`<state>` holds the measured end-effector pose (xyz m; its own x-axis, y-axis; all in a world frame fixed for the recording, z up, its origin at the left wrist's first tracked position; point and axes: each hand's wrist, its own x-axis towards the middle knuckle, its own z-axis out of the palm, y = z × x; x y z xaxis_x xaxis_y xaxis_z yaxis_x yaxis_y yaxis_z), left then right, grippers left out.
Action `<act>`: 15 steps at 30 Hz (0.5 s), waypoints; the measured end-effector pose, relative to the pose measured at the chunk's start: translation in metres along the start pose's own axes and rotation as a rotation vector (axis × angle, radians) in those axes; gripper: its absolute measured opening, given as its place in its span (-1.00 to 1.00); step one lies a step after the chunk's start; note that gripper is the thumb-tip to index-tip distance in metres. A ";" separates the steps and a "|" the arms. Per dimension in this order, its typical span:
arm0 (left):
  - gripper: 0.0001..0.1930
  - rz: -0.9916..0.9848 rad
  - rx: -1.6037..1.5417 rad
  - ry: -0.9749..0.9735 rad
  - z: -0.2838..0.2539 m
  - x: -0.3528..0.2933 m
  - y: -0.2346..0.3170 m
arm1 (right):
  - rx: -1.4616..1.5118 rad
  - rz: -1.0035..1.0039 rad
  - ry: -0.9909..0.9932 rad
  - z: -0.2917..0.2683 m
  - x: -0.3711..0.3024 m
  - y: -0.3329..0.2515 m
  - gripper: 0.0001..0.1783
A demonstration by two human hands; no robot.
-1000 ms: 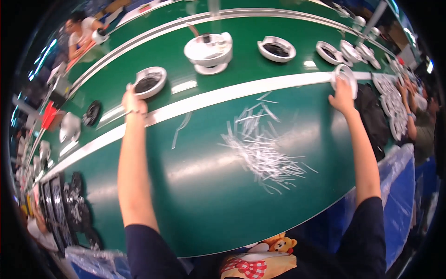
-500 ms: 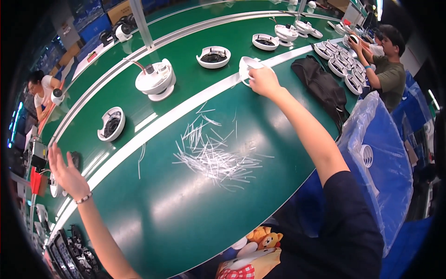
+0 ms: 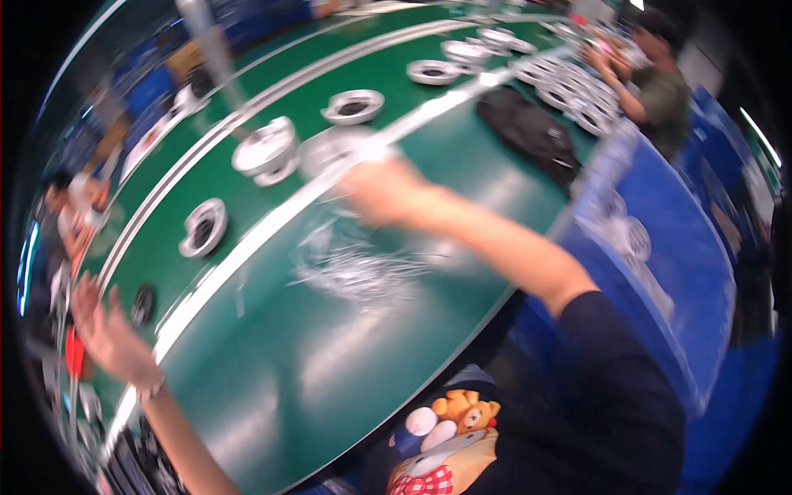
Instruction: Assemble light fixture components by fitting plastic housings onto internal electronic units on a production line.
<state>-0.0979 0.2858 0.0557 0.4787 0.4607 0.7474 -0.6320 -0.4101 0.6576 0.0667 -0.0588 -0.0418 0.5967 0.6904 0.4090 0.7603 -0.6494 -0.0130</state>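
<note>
My right hand (image 3: 384, 190), smeared by motion, grips a white round cover (image 3: 323, 151) at the edge of the green conveyor belt. Just left of the cover, a white camera-like housing (image 3: 266, 153) stands on the belt. Beyond it sits an open white housing with a dark inside (image 3: 353, 107); a similar dish-shaped housing (image 3: 205, 228) lies farther left. My left hand (image 3: 111, 334) is raised at the far left, fingers spread, holding nothing. A small dark round part (image 3: 143, 304) is close beside it. Thin white strips (image 3: 360, 268) lie heaped on the green table.
A black bag (image 3: 528, 136) lies at the table's right, before rows of white housings (image 3: 569, 91). A plastic-lined blue bin (image 3: 668, 272) with white parts stands at my right. One co-worker (image 3: 660, 91) handles something at the far right; another person (image 3: 78, 206) is across the belt.
My right hand has swept left along the table edge with the white cover, toward the camera-like housing. My left hand stays raised and spread, slightly lower. The view has shifted.
</note>
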 end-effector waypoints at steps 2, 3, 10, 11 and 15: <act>-0.57 0.030 -0.038 0.004 0.021 -0.010 0.028 | 0.024 -0.230 -0.283 -0.010 0.010 -0.106 -0.93; -0.56 0.066 0.011 0.004 0.047 -0.021 0.042 | 0.096 -0.387 -0.100 -0.002 0.003 -0.145 -0.93; -0.57 0.362 0.451 -0.287 0.104 -0.076 0.076 | 0.327 -0.766 -0.155 0.068 0.012 -0.273 -0.83; -0.54 0.361 0.379 -0.373 0.099 -0.079 0.080 | 0.227 -0.830 -0.058 0.070 0.021 -0.275 -0.74; -0.47 0.366 0.129 -0.634 0.102 -0.106 0.085 | 0.357 -1.032 0.452 0.033 0.017 -0.199 -0.42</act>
<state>-0.1402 0.1216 0.0425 0.5355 -0.2498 0.8067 -0.7608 -0.5574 0.3324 -0.0664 0.0928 -0.0626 -0.4326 0.6142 0.6601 0.9008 0.3250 0.2879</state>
